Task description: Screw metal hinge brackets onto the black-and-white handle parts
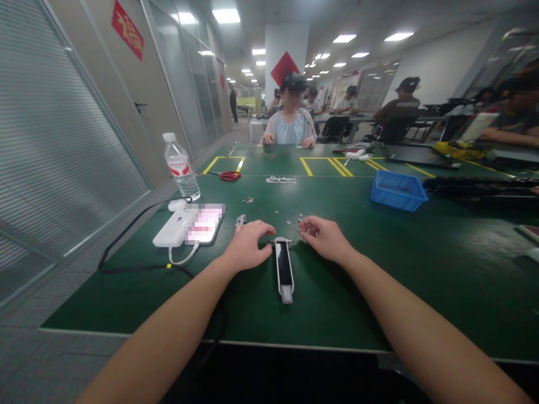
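A long narrow black part with a white rim (284, 269) lies on the green table (379, 280), pointing toward me. My left hand (248, 244) rests on the mat with curled fingers touching the part's far end, where a thin metal piece sits. My right hand (324, 237) lies just right of that end, its fingers pinched together over something too small to make out. Small metal washers (290, 216) are scattered on the mat just beyond both hands. A small metal bracket (240, 219) lies near my left hand.
A white power bank (170, 229) with a phone and cables lies at left, behind it a water bottle (181, 167). Red scissors (229, 175) lie farther back. A blue bin (398, 190) stands at right. A person sits across the table; others work behind.
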{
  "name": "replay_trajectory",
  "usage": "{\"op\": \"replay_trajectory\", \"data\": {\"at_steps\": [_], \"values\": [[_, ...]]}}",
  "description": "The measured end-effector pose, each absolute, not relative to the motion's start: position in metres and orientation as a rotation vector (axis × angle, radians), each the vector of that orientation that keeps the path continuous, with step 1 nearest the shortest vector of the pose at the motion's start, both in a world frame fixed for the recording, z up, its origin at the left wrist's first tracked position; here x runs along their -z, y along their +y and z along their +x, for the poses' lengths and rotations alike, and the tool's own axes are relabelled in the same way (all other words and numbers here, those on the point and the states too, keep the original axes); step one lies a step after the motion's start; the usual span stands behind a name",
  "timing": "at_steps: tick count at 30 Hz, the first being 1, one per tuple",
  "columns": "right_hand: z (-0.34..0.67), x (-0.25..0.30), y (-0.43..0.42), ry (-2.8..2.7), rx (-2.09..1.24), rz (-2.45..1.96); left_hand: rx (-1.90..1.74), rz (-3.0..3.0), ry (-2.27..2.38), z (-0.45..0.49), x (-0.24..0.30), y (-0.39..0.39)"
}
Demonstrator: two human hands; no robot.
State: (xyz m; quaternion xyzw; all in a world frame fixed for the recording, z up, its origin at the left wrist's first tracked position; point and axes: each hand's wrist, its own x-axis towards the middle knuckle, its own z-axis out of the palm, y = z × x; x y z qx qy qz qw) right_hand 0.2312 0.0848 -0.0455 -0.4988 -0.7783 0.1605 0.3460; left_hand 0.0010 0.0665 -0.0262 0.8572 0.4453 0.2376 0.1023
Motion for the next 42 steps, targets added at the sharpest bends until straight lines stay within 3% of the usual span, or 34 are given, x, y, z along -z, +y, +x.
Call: {"op": "replay_trajectory", "data": {"at_steps": [13, 23, 33, 42], "values": [[0.206, 0.046, 0.067, -1.98, -0.585, -0.97, -0.811, 2.646, 1.156, 0.004, 0.032, 0.068], [0.202, 0.042, 0.063, -1.985, -0.536, -0.913, -0.891, 2.613, 1.213, 0.006, 0.028, 0.067], [0.221, 0.043, 0.076, -2.033, -0.422, -1.123, -0.783, 2.208, 1.677, -0.005, 0.029, 0.076], [0.225, 0.045, 0.079, -2.317, -0.419, -1.185, -0.71, 2.205, 1.652, -0.001, 0.029, 0.074]]}}
